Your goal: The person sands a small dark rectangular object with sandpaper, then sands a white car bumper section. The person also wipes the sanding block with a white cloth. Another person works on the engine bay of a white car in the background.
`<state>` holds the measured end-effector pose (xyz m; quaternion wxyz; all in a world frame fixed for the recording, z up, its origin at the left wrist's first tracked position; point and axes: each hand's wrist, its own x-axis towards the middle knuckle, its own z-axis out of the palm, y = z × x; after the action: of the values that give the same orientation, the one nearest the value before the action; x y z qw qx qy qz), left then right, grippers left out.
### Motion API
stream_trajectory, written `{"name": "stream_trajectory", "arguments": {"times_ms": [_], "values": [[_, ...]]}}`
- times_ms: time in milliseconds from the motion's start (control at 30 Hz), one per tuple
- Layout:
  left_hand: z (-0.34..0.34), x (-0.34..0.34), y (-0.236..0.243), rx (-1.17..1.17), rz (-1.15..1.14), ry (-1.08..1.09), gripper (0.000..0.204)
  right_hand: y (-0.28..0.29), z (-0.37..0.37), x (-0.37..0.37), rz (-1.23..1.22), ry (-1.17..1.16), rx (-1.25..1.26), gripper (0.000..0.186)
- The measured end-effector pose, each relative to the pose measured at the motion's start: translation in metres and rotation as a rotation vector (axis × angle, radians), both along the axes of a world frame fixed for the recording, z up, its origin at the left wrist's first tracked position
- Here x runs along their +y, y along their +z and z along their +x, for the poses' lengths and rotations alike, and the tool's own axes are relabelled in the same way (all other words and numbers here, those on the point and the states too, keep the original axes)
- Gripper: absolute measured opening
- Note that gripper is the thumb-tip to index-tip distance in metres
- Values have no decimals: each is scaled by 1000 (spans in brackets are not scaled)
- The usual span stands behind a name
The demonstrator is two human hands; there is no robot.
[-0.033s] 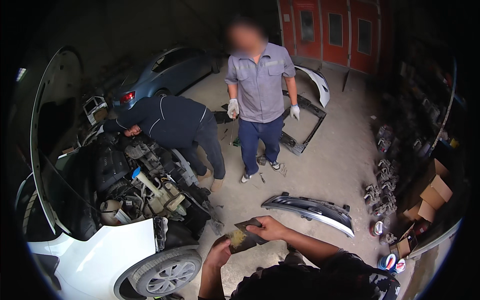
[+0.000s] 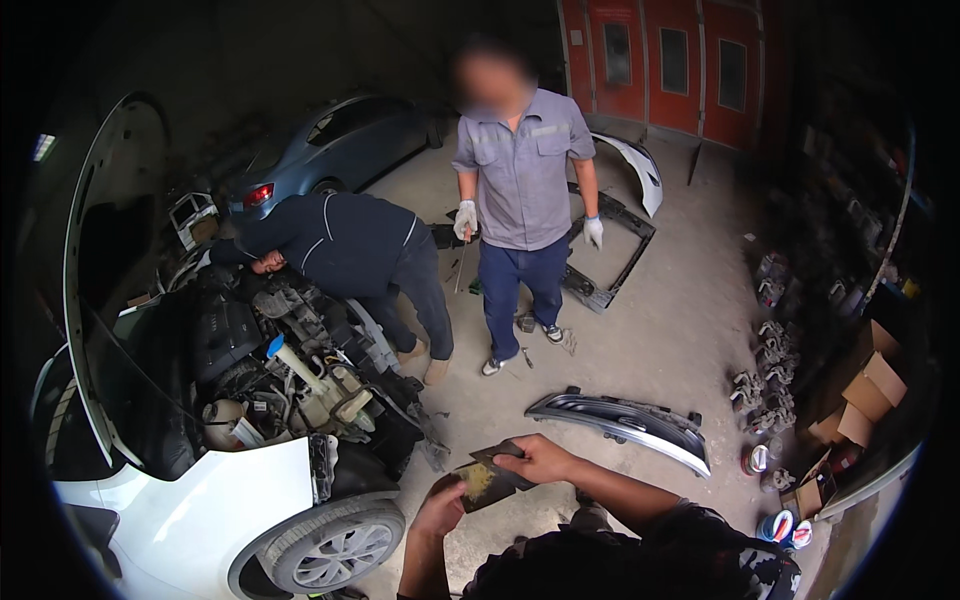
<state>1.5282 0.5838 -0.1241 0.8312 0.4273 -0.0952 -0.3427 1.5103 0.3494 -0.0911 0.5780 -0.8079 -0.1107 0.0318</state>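
Left fingers [image 2: 453,491] pinched on a yellow-smeared plate [image 2: 481,484] — right fingers [image 2: 513,463] pinched on a dark plate [image 2: 519,478].

Two thin, flat, dark pieces at lower centre of frame, both held up off the floor: left one is a plate [image 2: 495,495], roughly straight-edged, with a rough yellowish smear [image 2: 477,482] covering much of its left half, bare dark surface toward the right. Left edge of it is pinched in the left hand [image 2: 438,508], face turned up to the camera. Second is a dark blade [image 2: 520,478], gripped from above by the right hand [image 2: 540,459], slanting down-right and overlapping the plate's right side; contact between them can't be confirmed.
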Motion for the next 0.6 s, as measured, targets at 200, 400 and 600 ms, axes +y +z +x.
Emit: {"name": "stream_trajectory", "arguments": {"times_ms": [200,400,600], "values": [[-11,-12,-5,32,179,120,38,5,3,0,-91,0,-3,24],[-11,-32,7,32,-89,353,35,-3,0,7,274,-163,34,19],[-11,-50,14,-367,269,595,25,1,-2,17,376,-198,142,17]]}}
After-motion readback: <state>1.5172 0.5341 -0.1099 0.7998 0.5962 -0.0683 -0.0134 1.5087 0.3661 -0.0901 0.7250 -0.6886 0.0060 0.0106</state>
